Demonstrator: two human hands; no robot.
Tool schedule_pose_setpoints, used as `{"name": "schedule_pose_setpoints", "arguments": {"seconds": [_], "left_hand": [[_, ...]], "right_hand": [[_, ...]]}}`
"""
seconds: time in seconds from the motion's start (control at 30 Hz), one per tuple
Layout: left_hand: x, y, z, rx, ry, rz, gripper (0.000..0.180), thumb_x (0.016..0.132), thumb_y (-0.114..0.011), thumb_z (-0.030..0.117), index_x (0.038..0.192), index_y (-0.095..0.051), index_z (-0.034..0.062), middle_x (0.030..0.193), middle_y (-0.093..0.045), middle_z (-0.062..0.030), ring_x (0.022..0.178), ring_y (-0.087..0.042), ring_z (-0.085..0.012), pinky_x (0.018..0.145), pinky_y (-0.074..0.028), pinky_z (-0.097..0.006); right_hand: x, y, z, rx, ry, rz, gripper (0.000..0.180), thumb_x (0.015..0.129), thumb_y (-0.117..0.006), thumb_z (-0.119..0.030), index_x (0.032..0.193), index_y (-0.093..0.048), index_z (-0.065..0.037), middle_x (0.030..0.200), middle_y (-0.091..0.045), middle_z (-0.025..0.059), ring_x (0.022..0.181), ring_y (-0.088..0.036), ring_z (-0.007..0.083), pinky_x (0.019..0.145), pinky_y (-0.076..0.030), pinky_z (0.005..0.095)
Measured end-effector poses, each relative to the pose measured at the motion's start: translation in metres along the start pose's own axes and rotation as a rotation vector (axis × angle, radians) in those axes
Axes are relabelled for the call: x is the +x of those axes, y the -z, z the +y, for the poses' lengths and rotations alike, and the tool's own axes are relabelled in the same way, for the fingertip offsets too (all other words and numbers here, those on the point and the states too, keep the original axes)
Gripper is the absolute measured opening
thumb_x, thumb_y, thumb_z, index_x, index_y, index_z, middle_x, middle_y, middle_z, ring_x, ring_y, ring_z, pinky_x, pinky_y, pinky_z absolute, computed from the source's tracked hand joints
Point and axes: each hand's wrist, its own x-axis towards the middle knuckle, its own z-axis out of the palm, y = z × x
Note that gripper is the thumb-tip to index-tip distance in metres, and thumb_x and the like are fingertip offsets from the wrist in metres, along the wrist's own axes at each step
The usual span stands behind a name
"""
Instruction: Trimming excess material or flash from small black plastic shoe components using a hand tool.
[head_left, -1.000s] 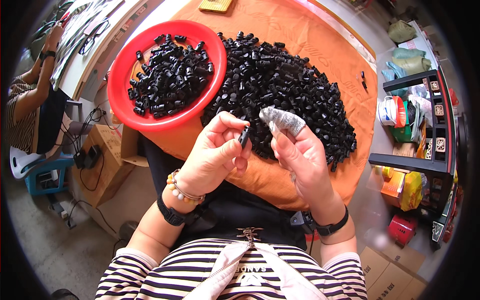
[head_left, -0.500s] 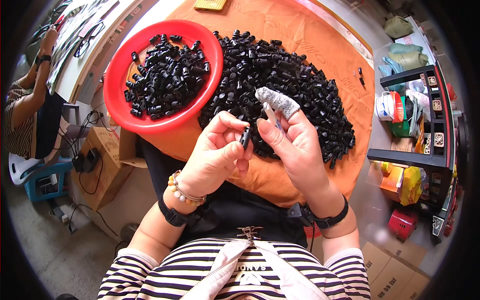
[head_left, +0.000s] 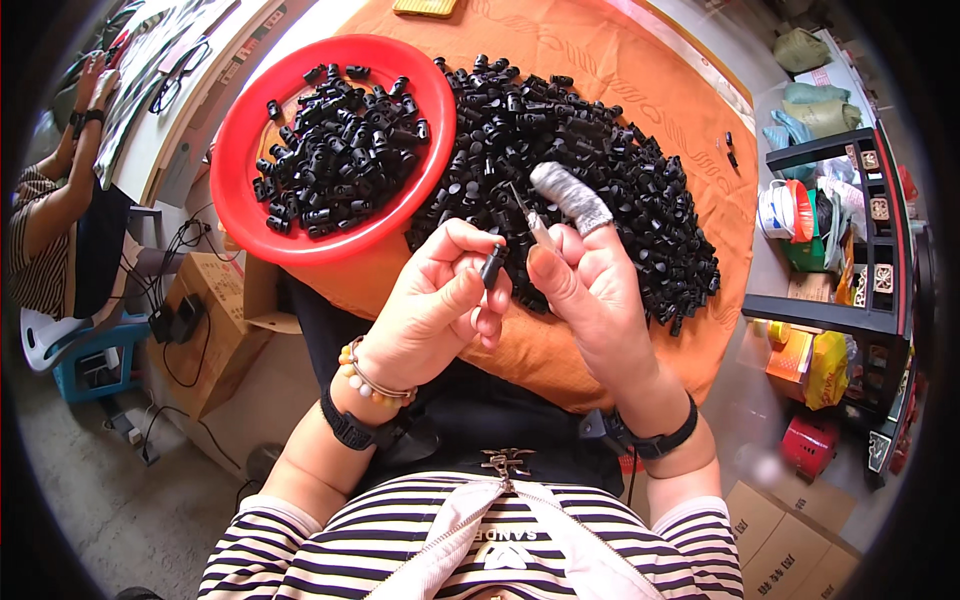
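The left hand (head_left: pixel 450 290) is pinching a small black part (head_left: pixel 492 266); to its right, the right hand (head_left: pixel 585 285) is gripping a slender pointed tool (head_left: pixel 538 228), best guided slowly.

The black-and-white striped top (head_left: pixel 400 545) has pale cuffs (head_left: pixel 283 509) and zip trim (head_left: pixel 447 540); black wristbands (head_left: pixel 347 426) are worn on both sides, a beaded bracelet (head_left: pixel 364 382) on the left, a mottled grey fingerstall (head_left: pixel 573 197) on the right hand (head_left: pixel 595 300).
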Motion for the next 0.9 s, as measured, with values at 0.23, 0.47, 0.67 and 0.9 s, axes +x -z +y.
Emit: {"name": "schedule_pose_setpoints", "arguments": {"seconds": [0.23, 0.47, 0.67, 0.9], "left_hand": [[-0.002, -0.003, -0.005, 0.067, -0.024, -0.005, 0.031, 0.086, -0.060, 0.018, 0.111, -0.046, 0.0081, 0.083, -0.056, -0.0078, 0.064, -0.056, -0.0115, 0.057, -0.049, -0.023], [-0.006, -0.006, 0.017, 0.187, -0.150, 0.086, 0.030, 0.092, -0.049, 0.022, 0.117, -0.045, 0.0057, 0.078, -0.057, -0.0092, 0.058, -0.054, -0.0105, 0.056, -0.047, -0.022], [-0.001, 0.007, 0.067, 0.164, -0.397, 0.442, 0.028, 0.095, -0.044, 0.024, 0.118, -0.045, 0.0082, 0.086, -0.056, -0.0076, 0.067, -0.053, -0.0084, 0.062, -0.049, -0.020], [-0.004, -0.011, 0.063, 0.389, -0.390, 0.360, 0.039, 0.096, -0.040, 0.020, 0.132, -0.032, 0.0086, 0.107, -0.058, -0.0185, 0.079, -0.062, -0.0150, 0.067, -0.051, -0.022]], "right_hand": [[0.003, -0.011, -0.004, -0.102, 0.006, -0.024, 0.064, 0.086, -0.057, -0.003, 0.137, -0.018, -0.001, 0.082, -0.049, 0.0012, 0.067, -0.047, 0.0043, 0.071, -0.043, 0.0194], [0.002, 0.005, -0.022, -0.014, -0.007, 0.146, 0.048, 0.085, -0.056, 0.000, 0.128, -0.034, 0.003, 0.106, -0.053, 0.0078, 0.092, -0.050, 0.0064, 0.083, -0.040, 0.0196], [-0.020, 0.043, -0.005, -0.391, 0.088, 0.271, 0.052, 0.079, -0.062, 0.004, 0.126, -0.039, -0.001, 0.084, -0.050, -0.0018, 0.074, -0.050, 0.0025, 0.066, -0.044, 0.0180], [-0.035, 0.034, 0.020, -0.812, 0.163, 0.225, 0.060, 0.072, -0.063, 0.003, 0.127, -0.044, -0.011, 0.080, -0.058, 0.0070, 0.069, -0.061, 0.0189, 0.065, -0.049, 0.0291]]}}
